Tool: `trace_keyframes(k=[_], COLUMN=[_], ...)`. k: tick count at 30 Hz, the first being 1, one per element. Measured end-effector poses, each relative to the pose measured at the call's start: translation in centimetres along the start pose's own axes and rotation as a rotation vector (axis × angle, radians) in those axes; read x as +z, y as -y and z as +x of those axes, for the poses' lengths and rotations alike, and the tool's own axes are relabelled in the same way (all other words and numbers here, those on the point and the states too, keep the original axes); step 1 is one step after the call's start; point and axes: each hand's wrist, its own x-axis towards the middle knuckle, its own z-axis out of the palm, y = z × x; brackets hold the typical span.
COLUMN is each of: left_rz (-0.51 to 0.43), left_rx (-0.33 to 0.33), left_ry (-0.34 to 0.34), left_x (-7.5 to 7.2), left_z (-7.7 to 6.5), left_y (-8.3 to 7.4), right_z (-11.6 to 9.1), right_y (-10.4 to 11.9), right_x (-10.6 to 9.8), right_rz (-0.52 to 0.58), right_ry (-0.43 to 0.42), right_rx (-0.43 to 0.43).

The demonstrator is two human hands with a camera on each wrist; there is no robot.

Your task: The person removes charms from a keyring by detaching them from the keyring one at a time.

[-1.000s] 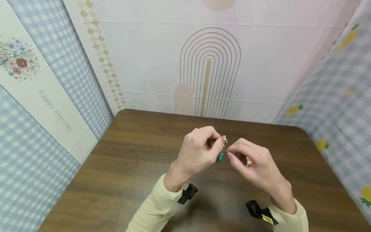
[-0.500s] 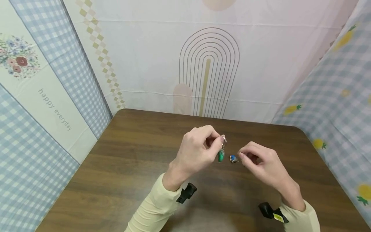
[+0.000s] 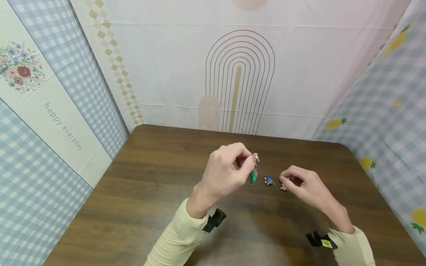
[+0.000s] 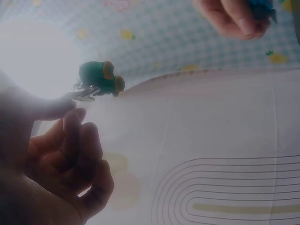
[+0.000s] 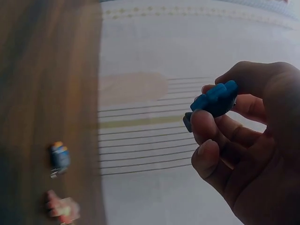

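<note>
My left hand pinches the metal ring of a keychain between thumb and forefinger, above the table. A small green figurine hangs from it; orange ends show on the green figurine in the left wrist view. My right hand is to the right, fingers curled. In the right wrist view, the right hand pinches a small blue figurine, which the head view hides. A blue-and-grey figurine lies on the table, and a pinkish figurine lies beside my right fingertips.
The brown wooden table extends beneath both hands. A pale printed cloth hangs behind it, with checked cloths at the sides. A black camera is strapped on each wrist.
My right hand has moved away from the left hand, to the right. The blue-and-grey figurine, then the pinkish one, have come into view on the table. The left hand stays nearly still.
</note>
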Motion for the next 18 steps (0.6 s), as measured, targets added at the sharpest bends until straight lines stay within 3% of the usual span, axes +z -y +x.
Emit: trace_keyframes(k=[9, 18], left_rz=[0.007, 0.003], left_rx=[-0.019, -0.011], left_ry=[0.006, 0.009], left_x=[-0.1, -0.1], left_z=[0.0, 0.0], left_y=[0.2, 0.2], right_z=[-0.9, -0.7], right_y=[-3.2, -5.7], right_x=[2.0, 3.8], right_rz=[-0.038, -0.062], right_ry=[0.117, 0.326], right_rx=[0.115, 0.211])
